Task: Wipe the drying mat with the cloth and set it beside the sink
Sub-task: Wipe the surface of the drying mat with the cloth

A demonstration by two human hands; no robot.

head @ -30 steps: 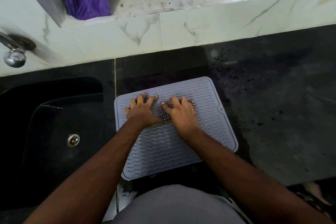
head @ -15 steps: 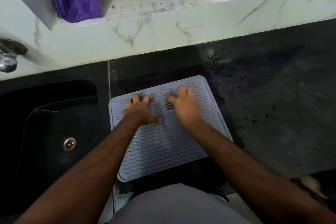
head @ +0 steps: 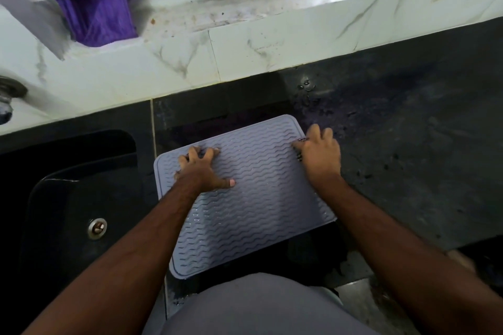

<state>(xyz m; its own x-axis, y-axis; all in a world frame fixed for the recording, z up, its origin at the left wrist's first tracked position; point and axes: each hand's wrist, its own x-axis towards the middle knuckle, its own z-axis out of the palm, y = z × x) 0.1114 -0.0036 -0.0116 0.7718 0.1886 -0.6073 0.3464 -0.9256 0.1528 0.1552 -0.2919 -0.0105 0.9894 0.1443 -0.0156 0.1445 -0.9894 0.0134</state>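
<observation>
A grey drying mat (head: 253,198) with a wavy ribbed surface lies flat on the dark counter, just right of the sink. My left hand (head: 202,171) presses on its far left part, fingers spread, holding nothing. My right hand (head: 319,156) sits at the mat's far right edge, partly over the counter, pressing down a small checked cloth (head: 299,148). Only a sliver of the cloth peeks out under the fingers.
A black sink (head: 76,198) with a metal drain (head: 97,228) lies left of the mat. A tap (head: 6,100) shows at the left edge. The dark counter (head: 408,158) stretches right, damp and speckled. A white marble ledge (head: 245,46) and purple fabric (head: 100,19) run behind.
My right hand has slid the cloth from the mat's middle to its far right edge. The left hand has stayed pressed on the mat's left part.
</observation>
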